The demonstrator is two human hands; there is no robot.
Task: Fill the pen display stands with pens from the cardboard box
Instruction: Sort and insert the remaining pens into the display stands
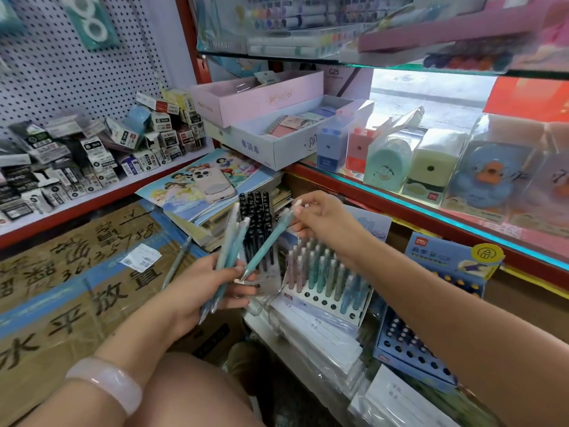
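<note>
Nearest the camera, the left hand (206, 285) grips a bundle of pale blue-green pens (229, 257), their tips pointing down past the palm. Just to its right, the right hand (320, 220) pinches the top of a single teal pen (268, 243), which slants down towards the bundle. Below the right forearm stands a white pen display stand (326, 298), partly filled with pastel pens and showing open holes along its front row. Behind the pens rises a rack of black pens (257, 223). To the left lies the taped cardboard box (77, 272), a loose pen (177, 263) resting on it
</note>
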